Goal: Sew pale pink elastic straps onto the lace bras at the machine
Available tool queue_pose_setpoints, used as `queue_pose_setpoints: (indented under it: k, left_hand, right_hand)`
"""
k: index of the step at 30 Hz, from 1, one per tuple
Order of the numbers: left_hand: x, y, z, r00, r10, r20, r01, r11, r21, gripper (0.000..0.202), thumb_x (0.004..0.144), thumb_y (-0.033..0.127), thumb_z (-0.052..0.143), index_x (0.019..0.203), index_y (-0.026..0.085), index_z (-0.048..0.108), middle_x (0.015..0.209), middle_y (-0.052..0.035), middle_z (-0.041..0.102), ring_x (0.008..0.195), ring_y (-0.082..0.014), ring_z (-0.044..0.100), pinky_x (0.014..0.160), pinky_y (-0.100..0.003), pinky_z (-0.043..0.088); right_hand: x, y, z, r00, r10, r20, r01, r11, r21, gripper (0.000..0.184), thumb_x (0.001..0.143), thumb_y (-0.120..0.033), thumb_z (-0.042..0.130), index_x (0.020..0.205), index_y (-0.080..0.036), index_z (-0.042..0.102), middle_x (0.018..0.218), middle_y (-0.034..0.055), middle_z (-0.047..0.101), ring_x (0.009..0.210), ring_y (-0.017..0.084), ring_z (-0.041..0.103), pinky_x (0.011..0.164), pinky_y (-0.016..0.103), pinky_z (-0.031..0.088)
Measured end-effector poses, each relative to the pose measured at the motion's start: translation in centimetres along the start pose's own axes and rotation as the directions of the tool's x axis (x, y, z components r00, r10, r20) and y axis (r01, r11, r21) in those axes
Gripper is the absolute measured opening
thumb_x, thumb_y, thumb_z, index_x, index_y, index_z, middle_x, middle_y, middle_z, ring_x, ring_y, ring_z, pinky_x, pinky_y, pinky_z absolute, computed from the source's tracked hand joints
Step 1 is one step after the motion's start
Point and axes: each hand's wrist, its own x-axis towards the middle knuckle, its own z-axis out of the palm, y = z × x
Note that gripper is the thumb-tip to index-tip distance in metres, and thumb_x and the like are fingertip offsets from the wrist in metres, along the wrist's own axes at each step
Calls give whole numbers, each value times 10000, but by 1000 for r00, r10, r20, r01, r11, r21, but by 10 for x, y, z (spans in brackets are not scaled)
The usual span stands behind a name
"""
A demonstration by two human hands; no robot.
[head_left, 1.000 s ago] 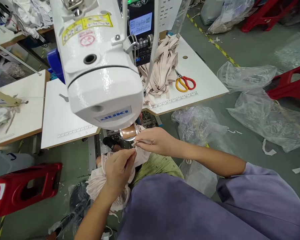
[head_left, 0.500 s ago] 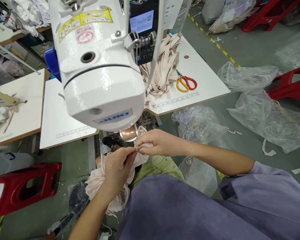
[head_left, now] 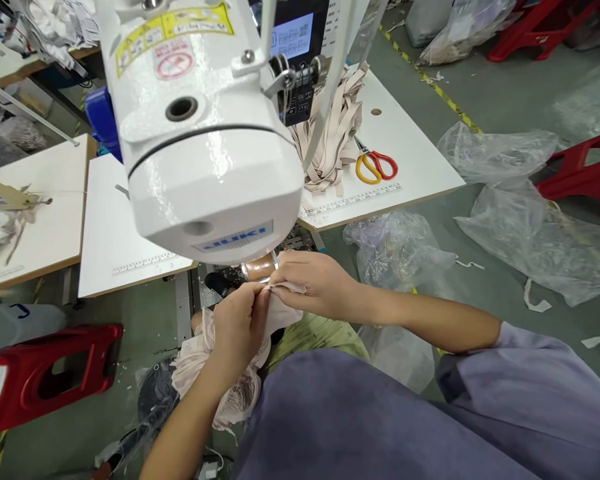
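Note:
A large white sewing machine head (head_left: 205, 133) fills the upper middle of the head view. Just below its front end, my left hand (head_left: 237, 323) and my right hand (head_left: 313, 283) meet, both pinched on a pale pink lace garment (head_left: 230, 387) that hangs down over my lap. My right fingers press a narrow beige strap edge (head_left: 287, 288) against the fabric, close to a copper-coloured part (head_left: 260, 267) under the machine. The needle area is hidden by the machine head.
A heap of beige straps (head_left: 333, 143) and red-and-yellow scissors (head_left: 375, 165) lie on the white table (head_left: 415, 167) behind the machine. Clear plastic bags (head_left: 530, 227) are strewn on the floor to the right. A red plastic stool (head_left: 45, 373) lies at the left.
Both hands have moved slightly up and closer together under the machine, and the strap end between the fingertips is now pressed onto the fabric. The view has shifted a little forward.

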Motion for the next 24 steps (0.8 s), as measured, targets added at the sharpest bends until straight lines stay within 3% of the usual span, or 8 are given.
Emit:
queue_pose_setpoints:
  k: [2, 4, 6, 8, 11, 18, 21, 24]
  left_hand:
    - [1, -8, 2, 995, -88, -37, 88, 996, -9, 243, 1010, 375, 480, 987, 214, 660, 722, 23, 703, 602, -122, 633, 560, -217, 401]
    - [2, -21, 5, 993, -56, -103, 66, 993, 99, 228, 996, 389, 523, 1068, 219, 656, 688, 33, 689, 591, -125, 632, 551, -222, 384]
    - [4, -37, 7, 975, 166, -150, -123, 958, 260, 202, 990, 313, 546, 1139, 230, 654, 689, 30, 687, 596, -126, 628, 563, -234, 370]
    - [5, -52, 8, 896, 420, -143, -343, 860, 379, 253, 973, 194, 552, 1205, 235, 643, 750, 8, 706, 635, -129, 632, 602, -245, 386]
    - [8, -67, 7, 811, 572, -120, -473, 763, 441, 401, 945, 111, 547, 1331, 217, 576, 860, -34, 718, 712, -143, 643, 667, -256, 423]
    - [11, -59, 0, 841, 539, 43, -454, 662, 596, 407, 938, 142, 498, 1331, 198, 590, 655, 12, 583, 567, -147, 546, 535, -286, 324]
    - [9, -42, -1, 903, 425, 62, -363, 678, 640, 366, 937, 159, 456, 1251, 185, 642, 590, 20, 524, 499, -154, 488, 465, -313, 201]
    - [8, -31, -1, 946, 313, 89, -296, 715, 633, 366, 937, 156, 438, 1245, 176, 635, 612, 11, 559, 497, -157, 493, 452, -320, 147]
  right_hand:
    - [15, 3, -4, 994, 64, 86, -63, 998, -17, 174, 908, -221, 548, 842, -168, 700, 792, 33, 652, 706, 139, 552, 625, 256, 346]
    - [30, 6, -8, 971, 158, 178, -151, 987, -50, 159, 871, -178, 554, 824, -155, 705, 779, 28, 643, 675, 128, 518, 605, 260, 299]
    - [40, 7, -12, 950, 212, 227, -194, 976, -98, 163, 839, -140, 541, 767, -146, 687, 749, 26, 621, 659, 125, 482, 594, 270, 259]
    - [45, 6, -14, 943, 222, 249, -191, 971, -144, 173, 816, -137, 538, 664, -145, 619, 679, 15, 568, 622, 118, 429, 582, 282, 226]
    - [48, 3, -15, 940, 225, 258, -172, 962, -212, 244, 796, -161, 547, 564, -159, 474, 576, -12, 443, 554, 102, 318, 562, 296, 190]
    - [44, 4, -14, 943, 242, 229, -180, 949, -260, 222, 837, -181, 538, 616, -163, 541, 629, 15, 497, 557, 115, 326, 559, 308, 222]
    - [26, 13, -6, 989, 99, 110, -65, 959, -277, 223, 950, -299, 522, 844, -183, 680, 853, 66, 601, 754, 187, 502, 665, 317, 363]
    - [6, 21, 7, 997, -40, -66, 11, 918, -396, 224, 973, -363, 538, 1099, -276, 701, 1071, 90, 598, 1038, 264, 513, 888, 416, 402]
